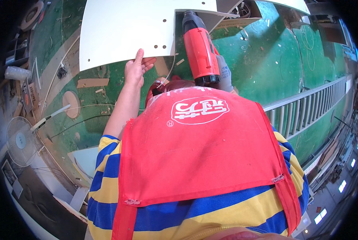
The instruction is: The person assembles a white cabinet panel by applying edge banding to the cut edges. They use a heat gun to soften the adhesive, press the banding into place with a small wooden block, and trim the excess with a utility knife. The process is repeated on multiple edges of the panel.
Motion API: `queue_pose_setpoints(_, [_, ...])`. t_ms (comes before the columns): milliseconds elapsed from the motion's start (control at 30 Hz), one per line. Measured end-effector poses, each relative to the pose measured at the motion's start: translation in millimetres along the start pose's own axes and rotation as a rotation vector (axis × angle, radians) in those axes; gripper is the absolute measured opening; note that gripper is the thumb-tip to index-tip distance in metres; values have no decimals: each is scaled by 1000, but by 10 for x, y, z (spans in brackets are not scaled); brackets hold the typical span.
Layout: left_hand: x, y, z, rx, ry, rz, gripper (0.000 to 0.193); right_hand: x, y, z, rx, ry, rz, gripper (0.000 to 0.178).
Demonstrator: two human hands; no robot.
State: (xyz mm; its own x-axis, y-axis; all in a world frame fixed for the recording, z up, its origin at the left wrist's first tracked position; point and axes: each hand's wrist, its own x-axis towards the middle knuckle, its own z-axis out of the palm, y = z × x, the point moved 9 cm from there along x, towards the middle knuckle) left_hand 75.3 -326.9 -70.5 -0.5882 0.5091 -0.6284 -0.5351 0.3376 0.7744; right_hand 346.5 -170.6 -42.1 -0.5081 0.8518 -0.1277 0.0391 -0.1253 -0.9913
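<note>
Through the head view, my only one, I look down past a bright red cloth apron [203,148] with white printing to my two hands. My left hand [138,70] is bare and at the near edge of a large white flat panel [123,32]; its thumb lies over the top face, the fingers slightly curled at the edge, and I cannot tell whether they grip it. My right hand [224,74], in a grey glove, is wrapped on the handle side of a thick red-and-black power tool [199,50], its fingers mostly hidden behind the body. The tool's dark nose points away from me at the notch in the panel; I cannot tell whether they touch. Small dark round holes [160,47] dot the panel near that notch. Below lies a green painted floor [263,60], with a white round fan [22,141] at left and a long grey metal ladder [307,105] at right.
</note>
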Motion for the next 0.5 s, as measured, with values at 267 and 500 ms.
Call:
queue_pose_setpoints(267, [-3, -6, 12, 27, -6, -19, 56, 11, 257, -178, -265, 80, -141, 29])
queue_pose_setpoints(500, [-3, -14, -4, 19, 3, -15, 53, -97, 310, -128, 583, 75, 339, 36])
